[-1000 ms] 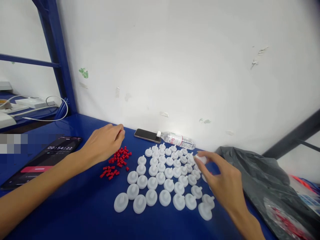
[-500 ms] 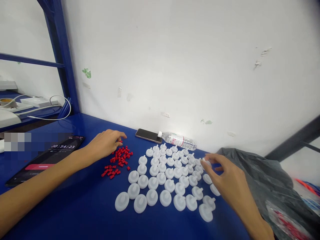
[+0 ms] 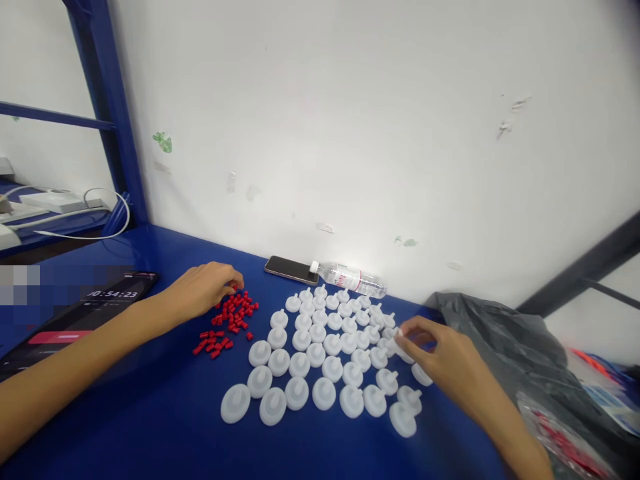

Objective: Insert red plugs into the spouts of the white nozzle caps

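At the far edge of a pile of small red caps (image 3: 234,313), my left hand (image 3: 209,288) has its thumb and fingertips pinched together at one of the pieces, mostly hidden by the fingers. My right hand (image 3: 440,343) is at the right side of many white round discs with short stems (image 3: 324,393). Its thumb and index finger close on the stem of a white disc (image 3: 399,335), and the hand covers part of the discs behind it. Most discs stand stem up in loose rows; a few at the right lean on one another.
A dark phone (image 3: 291,269) and a clear plastic bottle (image 3: 353,277) lie along the wall. A larger device showing a timer (image 3: 107,303) is at the left, partly under my left forearm. A grey plastic bag (image 3: 480,333) and a clear bag of red pieces (image 3: 563,437) are on the right.
My left hand has lowered onto the red caps and its fingers have drawn together. My right hand has come slightly nearer, closed at a disc. The whole view has shifted a little.
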Available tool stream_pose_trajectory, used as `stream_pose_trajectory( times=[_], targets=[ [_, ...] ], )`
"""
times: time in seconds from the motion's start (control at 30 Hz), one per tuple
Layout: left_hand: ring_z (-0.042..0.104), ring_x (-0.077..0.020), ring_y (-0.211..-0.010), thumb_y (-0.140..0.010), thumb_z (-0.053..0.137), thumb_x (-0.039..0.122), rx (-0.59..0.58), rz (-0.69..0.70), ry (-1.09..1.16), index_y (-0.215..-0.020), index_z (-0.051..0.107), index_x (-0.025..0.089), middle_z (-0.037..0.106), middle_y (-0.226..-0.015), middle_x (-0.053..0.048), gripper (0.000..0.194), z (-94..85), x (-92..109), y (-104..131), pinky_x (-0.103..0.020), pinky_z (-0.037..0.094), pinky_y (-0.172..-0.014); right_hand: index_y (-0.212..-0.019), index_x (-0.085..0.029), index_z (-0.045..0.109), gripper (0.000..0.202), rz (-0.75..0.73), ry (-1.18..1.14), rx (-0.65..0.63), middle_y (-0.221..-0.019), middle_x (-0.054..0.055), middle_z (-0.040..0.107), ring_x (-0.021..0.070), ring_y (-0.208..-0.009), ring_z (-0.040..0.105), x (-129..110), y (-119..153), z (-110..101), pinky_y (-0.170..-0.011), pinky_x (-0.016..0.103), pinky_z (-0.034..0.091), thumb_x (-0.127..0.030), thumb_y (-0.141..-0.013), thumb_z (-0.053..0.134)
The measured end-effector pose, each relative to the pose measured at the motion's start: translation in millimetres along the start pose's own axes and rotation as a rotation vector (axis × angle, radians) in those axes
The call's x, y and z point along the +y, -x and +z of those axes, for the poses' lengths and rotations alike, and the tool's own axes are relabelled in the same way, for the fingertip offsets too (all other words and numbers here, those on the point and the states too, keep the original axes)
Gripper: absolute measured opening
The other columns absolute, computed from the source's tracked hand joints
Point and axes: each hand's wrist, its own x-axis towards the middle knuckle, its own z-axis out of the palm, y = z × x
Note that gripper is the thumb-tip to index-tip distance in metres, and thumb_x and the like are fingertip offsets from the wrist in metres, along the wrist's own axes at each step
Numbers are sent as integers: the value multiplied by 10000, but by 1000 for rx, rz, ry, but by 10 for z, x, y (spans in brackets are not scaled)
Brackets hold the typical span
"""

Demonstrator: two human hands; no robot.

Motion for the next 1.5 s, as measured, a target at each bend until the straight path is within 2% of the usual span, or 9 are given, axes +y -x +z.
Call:
stream_pose_trajectory(
  times=[0.37,0.5,0.63,0.8,1.03,1.13,1.2,1.33,1.5],
  targets=[
    [698,-273,-823,-835,483,276,-6,6,28,-929,707,317,762,-980,-41,246,74,-94,-34,-348,447,-652,-832,-276,669,123,22,2,-240,-923,5,761,226,-816,718,114,27,3,-669,300,480,-391,-801,639],
    [700,-296,-872,-867,476,370,-3,5,33,-965,713,329,764,-989,-42,259,58,-91,-47,-364,459,-674,-897,-290,706,249,99,92,-164,-943,24,768,249,-858,715,216,9,-112,-723,329,480,-509,-849,599],
    [678,-317,-1013,-946,383,503,98,11,26,-1057,705,319,747,-1093,-55,387,2,-23,-45,-404,478,-811,-983,-309,716,299,181,200,-155,-909,22,771,263,-810,711,459,-7,-203,-715,358,479,-541,-811,637],
    [661,-289,-1005,-1003,319,497,239,38,17,-1063,687,254,729,-1094,-58,445,-91,182,17,-401,475,-835,-818,-282,711,186,90,162,-245,-892,34,774,275,-829,718,614,-25,-197,-764,376,501,-456,-791,653],
    [629,-213,-920,-1029,381,342,442,330,75,-1006,681,186,715,-955,-55,339,-71,534,180,-340,481,-806,-913,-251,550,330,-168,-352,-47,-1247,105,696,265,-1042,703,109,59,-129,-860,375,570,-581,-919,562],
    [593,-189,-856,-1018,415,252,480,527,69,-1045,659,174,693,-913,-49,258,-30,731,299,-297,460,-687,-1063,-282,597,276,-315,-211,20,-1149,60,707,230,-981,696,-189,156,69,-662,298,559,-535,-984,519],
    [566,-183,-804,-1006,452,236,456,635,46,-1063,640,182,670,-869,-36,204,-10,878,396,-285,424,-611,-1215,-323,564,276,-491,-143,83,-1123,30,696,209,-994,683,-352,240,230,-737,307,566,-492,-999,536],
    [565,-208,-799,-1010,481,334,400,795,4,-1072,608,192,662,-860,-36,201,27,1142,592,-315,403,-574,-1420,-329,399,551,-785,-128,128,-1048,13,706,203,-958,688,-597,413,462,-871,366,568,-570,-956,576],
    [563,-207,-740,-1002,485,355,317,862,-23,-934,566,200,659,-840,-29,188,74,1310,719,-351,318,-485,-1429,-272,394,633,-924,-116,198,-952,13,720,196,-850,686,-780,526,527,-805,334,580,-639,-932,532]
  ],
)
